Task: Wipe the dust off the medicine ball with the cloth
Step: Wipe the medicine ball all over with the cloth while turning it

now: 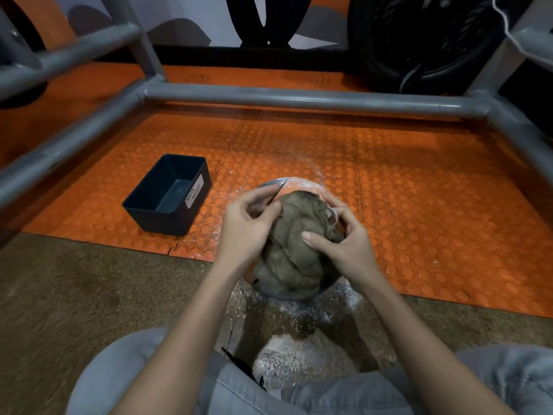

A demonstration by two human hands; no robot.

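Observation:
The medicine ball (294, 184) sits on the floor in front of me, dusty orange and dark, mostly covered by a crumpled olive-brown cloth (294, 250). My left hand (247, 224) is on the ball's left side with its fingers curled around the cloth's upper left edge. My right hand (341, 241) lies on the right side, thumb pressed onto the cloth and fingers curled around its right edge. White dust (287, 319) is scattered on the floor around and below the ball.
A black bin (167, 194) labelled waste basket stands open to the left of the ball on the orange studded mat (419, 205). Grey metal frame bars (299, 98) run across behind and along both sides. A dark tyre-like object (419, 40) stands at the back right.

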